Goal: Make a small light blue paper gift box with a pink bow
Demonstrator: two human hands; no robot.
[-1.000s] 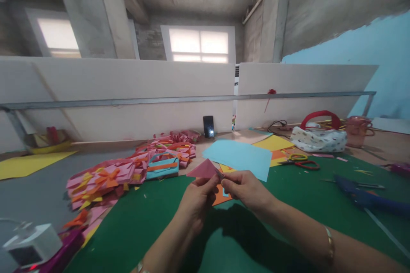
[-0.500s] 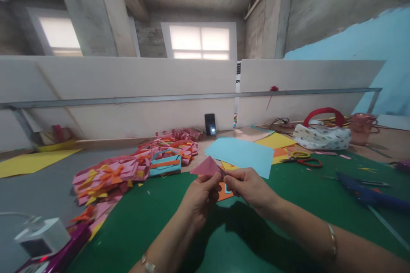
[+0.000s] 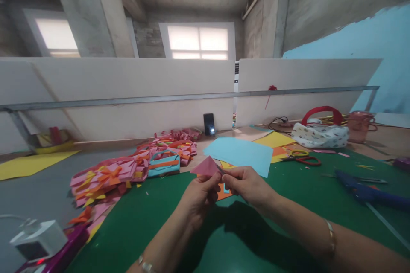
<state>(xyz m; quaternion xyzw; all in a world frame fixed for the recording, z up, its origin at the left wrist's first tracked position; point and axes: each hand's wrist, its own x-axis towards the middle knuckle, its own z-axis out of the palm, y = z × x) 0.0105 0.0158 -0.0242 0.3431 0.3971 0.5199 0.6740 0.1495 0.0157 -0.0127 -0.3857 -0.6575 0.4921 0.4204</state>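
A small folded pink paper triangle [image 3: 205,166] is held up over the green mat [image 3: 153,222]. My left hand [image 3: 197,198] pinches its lower right corner from below. My right hand [image 3: 247,185] pinches the same corner from the right, fingertips almost touching those of the left. An orange paper scrap [image 3: 221,194] lies on the mat just beneath both hands. A light blue sheet [image 3: 241,155] lies flat behind them.
A pile of pink paper bags with orange and yellow bows [image 3: 128,168] lies at left. Scissors [image 3: 301,158], a blue glue gun [image 3: 365,190], a patterned pouch [image 3: 320,135] and a pink cup [image 3: 358,126] are at right. A phone [image 3: 209,124] leans against the white partition.
Both hands have kept their pinch on the pink triangle and hardly shifted; the view moved slightly.
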